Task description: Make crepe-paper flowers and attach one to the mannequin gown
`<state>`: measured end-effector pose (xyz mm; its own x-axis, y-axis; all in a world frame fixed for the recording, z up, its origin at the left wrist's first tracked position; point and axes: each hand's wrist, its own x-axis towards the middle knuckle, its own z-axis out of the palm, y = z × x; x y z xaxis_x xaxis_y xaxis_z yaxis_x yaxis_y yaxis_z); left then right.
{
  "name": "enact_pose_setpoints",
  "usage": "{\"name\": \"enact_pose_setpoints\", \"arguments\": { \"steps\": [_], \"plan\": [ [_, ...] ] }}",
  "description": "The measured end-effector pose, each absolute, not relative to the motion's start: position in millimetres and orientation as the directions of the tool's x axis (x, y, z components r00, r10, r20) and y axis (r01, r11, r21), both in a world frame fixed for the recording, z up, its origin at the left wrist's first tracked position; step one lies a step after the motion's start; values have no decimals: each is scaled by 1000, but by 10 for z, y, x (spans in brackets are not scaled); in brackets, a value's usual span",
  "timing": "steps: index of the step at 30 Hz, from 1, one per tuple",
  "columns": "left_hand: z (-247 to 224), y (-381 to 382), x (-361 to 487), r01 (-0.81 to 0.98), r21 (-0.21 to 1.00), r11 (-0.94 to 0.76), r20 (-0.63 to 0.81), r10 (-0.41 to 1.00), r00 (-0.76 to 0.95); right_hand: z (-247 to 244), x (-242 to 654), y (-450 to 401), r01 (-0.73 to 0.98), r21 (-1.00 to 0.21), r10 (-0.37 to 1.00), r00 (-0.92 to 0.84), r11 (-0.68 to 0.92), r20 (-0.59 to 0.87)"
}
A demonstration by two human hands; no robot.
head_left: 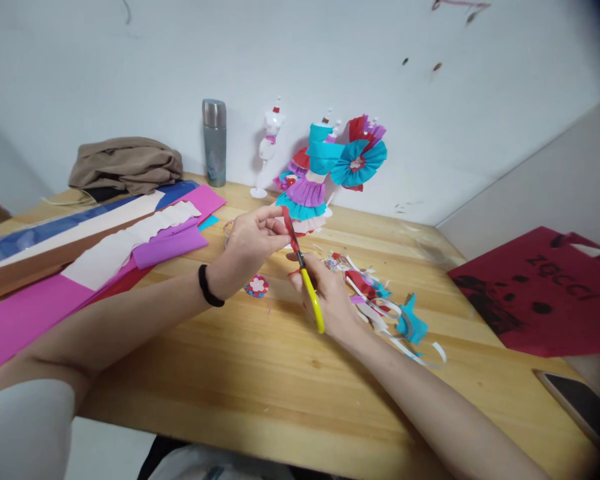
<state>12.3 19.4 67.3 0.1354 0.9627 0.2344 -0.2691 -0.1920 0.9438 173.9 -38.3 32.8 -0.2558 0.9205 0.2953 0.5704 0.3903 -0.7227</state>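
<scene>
My left hand (260, 237) pinches a small strip of red crepe paper (287, 219) between thumb and fingertips above the table. Yellow-handled scissors (310, 293) are gripped in my right hand (327, 290), their dark blades pointing up and away, against the red strip. Whether the blades are cutting through it I cannot tell. Below my hands lies a round red and blue paper piece with a pink flower (257, 285). Just beyond my hands stands a mini mannequin in a tiered turquoise and purple paper dress (307, 190), with a big turquoise paper rosette (359, 162) beside it.
Paper scraps (375, 300) spread right of my hands. Coloured paper sheets (105, 247) cover the left side, below a brown cloth (125, 163). A flask (215, 143) and a bare white mannequin (269, 143) stand at the back. A red bag (545, 293) and a phone (575, 400) are at right.
</scene>
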Motion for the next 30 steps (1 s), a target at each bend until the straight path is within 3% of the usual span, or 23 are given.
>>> {"name": "enact_pose_setpoints", "arguments": {
  "steps": [11, 20, 30],
  "plan": [
    [692, 168, 121, -306, 938, -163, 212, 968, 135, 320, 1728, -373, 557, -731, 919, -244, 393, 308],
    [757, 101, 101, -259, 956, -137, 174, 977, 126, 227, 1724, -394, 447, -816, 929, -222, 368, 297],
    [737, 159, 69, -325, 930, -170, 212, 973, 97, 224, 1709, -417, 422, -825, 921, -270, 376, 282]
  ]
}}
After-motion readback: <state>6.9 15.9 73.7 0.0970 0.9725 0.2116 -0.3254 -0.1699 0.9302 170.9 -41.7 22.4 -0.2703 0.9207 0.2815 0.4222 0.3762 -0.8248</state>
